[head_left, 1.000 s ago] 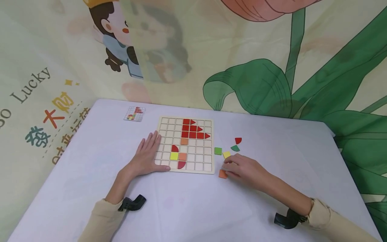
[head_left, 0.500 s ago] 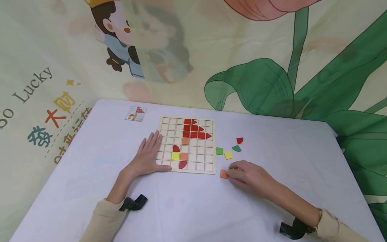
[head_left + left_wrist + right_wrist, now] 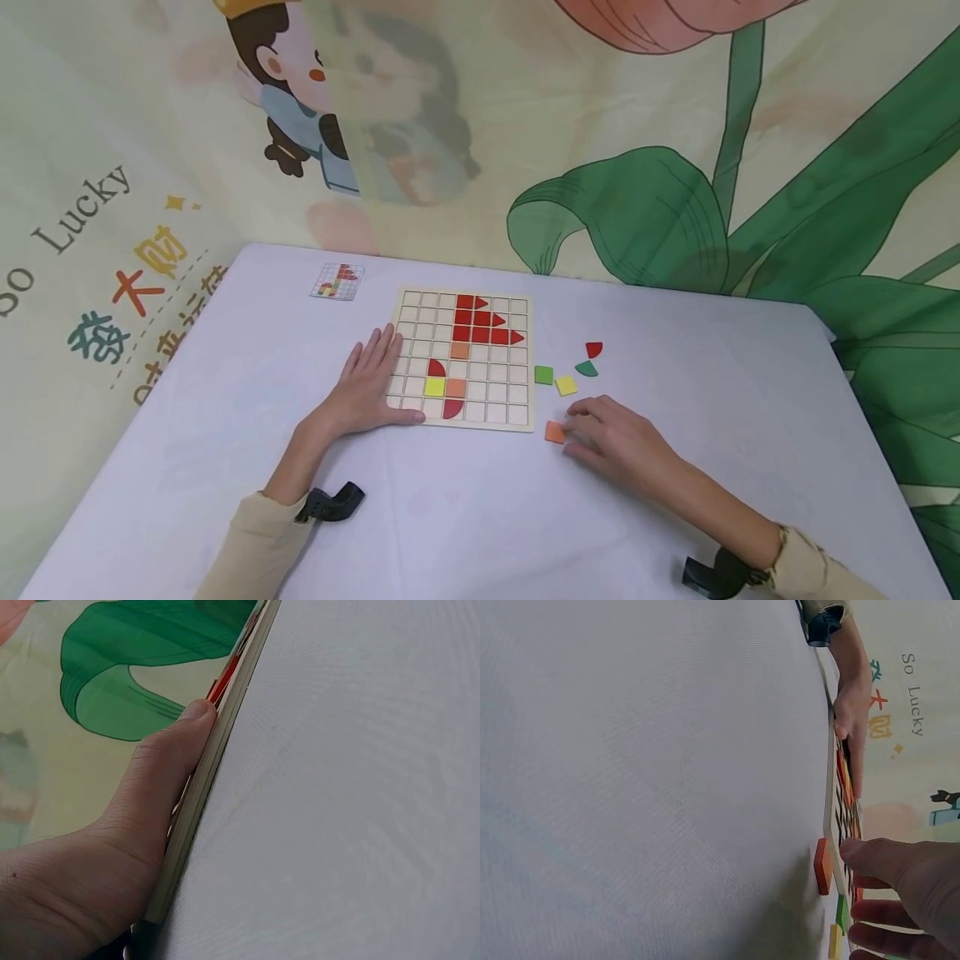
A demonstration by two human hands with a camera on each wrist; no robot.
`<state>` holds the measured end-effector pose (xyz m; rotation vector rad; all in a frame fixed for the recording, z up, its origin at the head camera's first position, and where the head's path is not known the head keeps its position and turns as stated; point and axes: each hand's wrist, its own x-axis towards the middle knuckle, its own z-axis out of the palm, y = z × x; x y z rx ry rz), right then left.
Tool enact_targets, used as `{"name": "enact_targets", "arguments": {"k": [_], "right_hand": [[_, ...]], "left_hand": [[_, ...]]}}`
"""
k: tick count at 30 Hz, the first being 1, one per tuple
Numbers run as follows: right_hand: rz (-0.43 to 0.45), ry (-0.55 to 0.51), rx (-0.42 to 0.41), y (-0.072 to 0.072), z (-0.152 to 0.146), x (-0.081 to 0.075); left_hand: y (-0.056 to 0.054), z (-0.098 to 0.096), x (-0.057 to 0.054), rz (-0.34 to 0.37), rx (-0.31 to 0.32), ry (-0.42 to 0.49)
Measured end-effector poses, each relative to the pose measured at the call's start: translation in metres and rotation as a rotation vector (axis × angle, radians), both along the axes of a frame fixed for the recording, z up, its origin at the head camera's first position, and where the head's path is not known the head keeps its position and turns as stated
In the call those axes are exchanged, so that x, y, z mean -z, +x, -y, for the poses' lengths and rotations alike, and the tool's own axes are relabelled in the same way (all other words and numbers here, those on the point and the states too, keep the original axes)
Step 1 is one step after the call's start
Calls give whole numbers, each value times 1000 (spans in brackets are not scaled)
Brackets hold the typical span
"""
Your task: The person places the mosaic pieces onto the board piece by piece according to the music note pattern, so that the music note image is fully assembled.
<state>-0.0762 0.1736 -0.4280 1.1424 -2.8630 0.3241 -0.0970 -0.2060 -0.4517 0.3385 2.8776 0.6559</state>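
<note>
My left hand (image 3: 362, 386) rests along the left edge of the wooden grid board (image 3: 498, 421), fingers straight and thumb on the near edge. In the left wrist view, the thumb (image 3: 161, 765) lies against the board's rim. Red pieces (image 3: 472, 326) fill part of the board's top. Lower down are a yellow square (image 3: 434, 387), orange squares and two red quarter-circles. My right hand (image 3: 618, 437) hovers with loosely bent fingers beside a loose orange square tile (image 3: 554, 432). In the right wrist view, that orange tile (image 3: 823, 866) lies on the table, with nothing between thumb and fingers.
Loose pieces lie right of the board: a green square (image 3: 543, 375), a yellow square (image 3: 566, 385), a green quarter-circle (image 3: 588, 368) and a red quarter-circle (image 3: 594, 350). A small pattern card (image 3: 337, 282) lies at the back left of the white-covered table (image 3: 450, 517).
My right hand has drawn back slightly to the right and nearer, off the yellow square it partly covered. The left hand stays on the board.
</note>
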Motion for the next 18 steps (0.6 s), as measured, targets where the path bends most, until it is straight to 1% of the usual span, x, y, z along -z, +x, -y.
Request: {"name": "enact_targets", "arguments": {"k": [2, 7, 11, 15, 18], "right_hand": [[-4, -2, -15, 0, 2, 2], [-43, 2, -87, -3, 7, 7], [-63, 14, -99, -7, 12, 6], [-78, -9, -93, -14, 20, -1], [-94, -66, -94, -22, 35, -12]], "left_hand": [[0, 0, 0, 0, 0, -3], [0, 1, -2, -2, -3, 1], [0, 0, -1, 8, -2, 7], [2, 0, -1, 17, -3, 4], [2, 0, -3, 12, -1, 3]]}}
